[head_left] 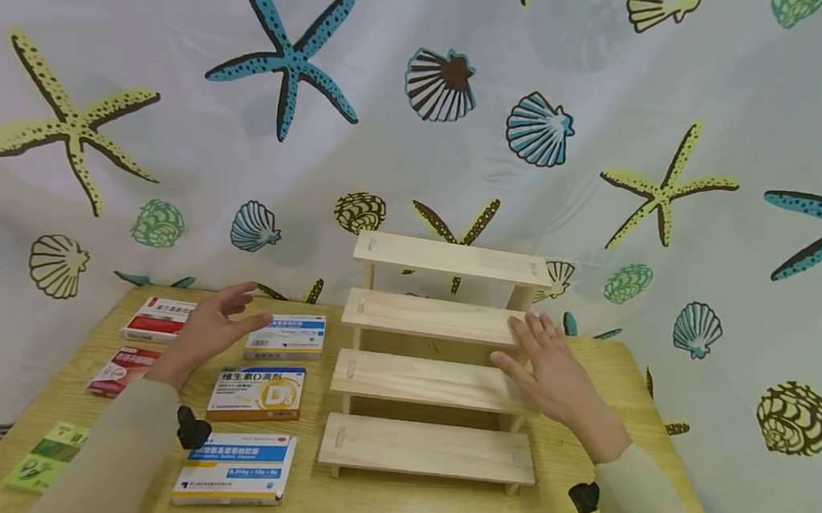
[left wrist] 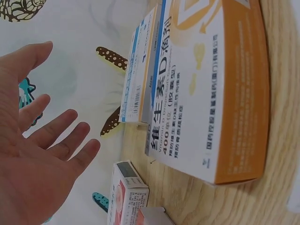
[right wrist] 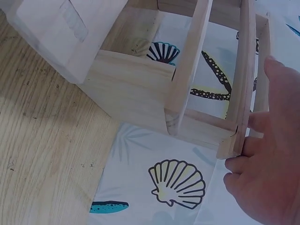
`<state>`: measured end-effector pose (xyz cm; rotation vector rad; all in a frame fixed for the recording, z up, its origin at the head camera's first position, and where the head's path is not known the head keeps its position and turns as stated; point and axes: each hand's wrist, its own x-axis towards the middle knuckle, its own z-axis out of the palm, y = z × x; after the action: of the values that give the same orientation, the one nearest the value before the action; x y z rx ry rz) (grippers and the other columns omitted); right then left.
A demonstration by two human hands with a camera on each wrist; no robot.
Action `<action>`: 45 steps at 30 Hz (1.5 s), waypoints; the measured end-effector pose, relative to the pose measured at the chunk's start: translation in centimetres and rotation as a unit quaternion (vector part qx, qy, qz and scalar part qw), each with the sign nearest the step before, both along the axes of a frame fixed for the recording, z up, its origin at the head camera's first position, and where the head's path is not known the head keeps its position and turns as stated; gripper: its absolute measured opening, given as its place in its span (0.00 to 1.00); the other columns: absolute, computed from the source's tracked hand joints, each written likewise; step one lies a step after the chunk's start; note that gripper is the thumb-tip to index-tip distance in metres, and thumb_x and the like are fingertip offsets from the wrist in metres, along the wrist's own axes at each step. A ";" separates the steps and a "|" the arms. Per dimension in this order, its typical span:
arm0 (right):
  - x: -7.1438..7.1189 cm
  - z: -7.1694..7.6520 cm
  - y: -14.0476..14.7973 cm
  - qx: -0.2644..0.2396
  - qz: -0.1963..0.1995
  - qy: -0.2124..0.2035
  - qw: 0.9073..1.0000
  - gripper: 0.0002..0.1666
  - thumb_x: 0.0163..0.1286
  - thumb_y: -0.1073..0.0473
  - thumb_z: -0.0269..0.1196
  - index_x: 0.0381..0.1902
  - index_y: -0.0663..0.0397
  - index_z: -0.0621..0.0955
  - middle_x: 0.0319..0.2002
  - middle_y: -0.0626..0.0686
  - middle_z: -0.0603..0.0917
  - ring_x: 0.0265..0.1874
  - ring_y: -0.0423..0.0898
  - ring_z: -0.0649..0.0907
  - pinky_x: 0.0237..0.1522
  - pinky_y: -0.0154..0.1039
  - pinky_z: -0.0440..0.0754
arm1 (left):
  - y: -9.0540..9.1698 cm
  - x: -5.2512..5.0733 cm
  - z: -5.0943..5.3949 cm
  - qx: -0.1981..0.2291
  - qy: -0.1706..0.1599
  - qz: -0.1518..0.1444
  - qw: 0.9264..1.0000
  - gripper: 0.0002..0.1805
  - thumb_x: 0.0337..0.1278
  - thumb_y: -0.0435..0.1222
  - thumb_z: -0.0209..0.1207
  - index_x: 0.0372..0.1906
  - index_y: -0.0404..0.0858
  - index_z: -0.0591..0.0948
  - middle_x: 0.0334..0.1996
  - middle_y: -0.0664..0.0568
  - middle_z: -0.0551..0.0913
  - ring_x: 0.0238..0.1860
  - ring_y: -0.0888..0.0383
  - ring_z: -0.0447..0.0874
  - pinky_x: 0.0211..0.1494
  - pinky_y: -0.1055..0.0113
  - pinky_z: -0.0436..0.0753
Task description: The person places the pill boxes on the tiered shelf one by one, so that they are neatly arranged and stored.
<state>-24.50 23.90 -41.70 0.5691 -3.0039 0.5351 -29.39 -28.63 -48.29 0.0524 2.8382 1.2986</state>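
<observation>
A pale wooden stepped rack point(head_left: 437, 383) with several tiers stands on the table. At its right end is my right hand point(head_left: 554, 376), fingers extended over the board ends; in the right wrist view the fingertips lie by a board's end point(right wrist: 229, 145), and contact is hard to tell. My left hand point(head_left: 213, 325) hovers over the medicine boxes with relaxed, spread fingers and an empty palm. Closest to it are a blue-and-white box point(head_left: 289, 337), a red-and-white box point(head_left: 160, 319) and an orange-edged vitamin D box point(left wrist: 197, 103).
Toward the front left lie a larger blue-and-white box point(head_left: 235, 470), a smaller red box point(head_left: 122, 371) and a green box point(head_left: 47, 457). Behind the wooden table point(head_left: 582, 471) hangs a white curtain point(head_left: 360, 164) printed with starfish and shells.
</observation>
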 end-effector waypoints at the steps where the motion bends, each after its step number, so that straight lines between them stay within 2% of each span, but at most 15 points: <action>1: 0.1 -0.1 0.0 -0.001 -0.002 -0.001 1.000 0.49 0.81 0.31 0.51 0.85 0.57 0.56 0.84 0.67 0.51 0.85 0.67 0.47 0.83 0.67 0.46 | 0.0 -0.2 -0.2 0.000 -0.003 0.000 1.000 0.51 0.68 0.59 0.64 0.85 0.40 0.57 0.78 0.28 0.63 0.78 0.26 0.61 0.76 0.30 0.67; 6: 0.4 -0.7 0.3 -0.005 -0.007 0.000 1.000 0.49 0.81 0.31 0.51 0.85 0.57 0.56 0.84 0.66 0.51 0.85 0.66 0.47 0.83 0.67 0.47 | -0.1 -0.8 -1.0 -0.002 -0.014 0.001 1.000 0.53 0.66 0.59 0.67 0.85 0.41 0.56 0.80 0.30 0.61 0.78 0.26 0.60 0.75 0.29 0.67; 13: 0.1 -0.6 0.2 -0.009 0.001 0.014 1.000 0.49 0.82 0.32 0.52 0.84 0.58 0.57 0.84 0.67 0.51 0.85 0.67 0.48 0.82 0.68 0.50 | -0.5 -1.1 -2.0 -0.007 -0.051 0.007 0.999 0.59 0.59 0.63 0.69 0.86 0.44 0.53 0.83 0.32 0.56 0.79 0.25 0.57 0.75 0.28 0.66; 20: 0.1 -0.4 0.2 -0.009 -0.002 0.012 1.000 0.48 0.81 0.33 0.53 0.84 0.57 0.57 0.84 0.66 0.51 0.85 0.67 0.48 0.81 0.69 0.51 | -0.7 -1.9 -2.5 -0.056 -0.059 -0.001 0.997 0.64 0.55 0.65 0.70 0.87 0.45 0.49 0.82 0.29 0.55 0.78 0.24 0.58 0.72 0.27 0.68; 27: 0.1 -0.3 0.1 -0.009 -0.002 0.009 1.000 0.49 0.81 0.32 0.52 0.84 0.57 0.57 0.84 0.66 0.51 0.84 0.67 0.49 0.81 0.69 0.52 | -0.4 -2.4 -2.9 -0.052 -0.103 -0.003 0.993 0.70 0.47 0.62 0.76 0.87 0.51 0.44 0.82 0.28 0.54 0.77 0.21 0.56 0.69 0.24 0.70; 30: 0.1 -0.3 0.0 -0.009 -0.002 0.011 1.000 0.49 0.81 0.33 0.53 0.84 0.57 0.58 0.84 0.66 0.52 0.84 0.68 0.50 0.81 0.69 0.53 | -0.3 -2.5 -3.0 -0.060 -0.100 -0.015 0.993 0.71 0.46 0.62 0.77 0.87 0.48 0.44 0.80 0.26 0.58 0.73 0.21 0.63 0.67 0.26 0.74; 35: 0.1 -0.3 0.0 -0.012 -0.003 0.014 1.000 0.48 0.81 0.33 0.54 0.84 0.58 0.58 0.84 0.66 0.53 0.84 0.67 0.50 0.81 0.69 0.53 | 0.0 -2.9 -3.5 -0.066 -0.090 -0.028 0.993 0.71 0.47 0.61 0.77 0.87 0.45 0.45 0.75 0.27 0.67 0.63 0.29 0.74 0.68 0.29 0.76; 39: 0.0 -0.3 0.1 -0.013 -0.002 0.010 1.000 0.48 0.81 0.33 0.54 0.84 0.57 0.58 0.84 0.66 0.53 0.84 0.66 0.50 0.81 0.69 0.53 | -0.2 -3.1 -3.7 -0.080 -0.091 -0.031 0.992 0.71 0.47 0.60 0.78 0.87 0.46 0.45 0.75 0.27 0.68 0.64 0.29 0.73 0.69 0.26 0.72; 45: -0.1 -0.2 0.1 -0.012 -0.003 0.007 1.000 0.49 0.80 0.32 0.54 0.84 0.56 0.58 0.84 0.65 0.52 0.85 0.65 0.50 0.82 0.68 0.53 | -0.3 -3.3 -4.0 -0.110 -0.079 -0.039 0.990 0.68 0.45 0.59 0.78 0.86 0.43 0.52 0.73 0.29 0.71 0.61 0.30 0.76 0.68 0.27 0.74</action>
<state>-24.57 23.99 -41.95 0.5605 -2.9802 0.5637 -32.69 -28.95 -52.25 0.0525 2.7923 0.9248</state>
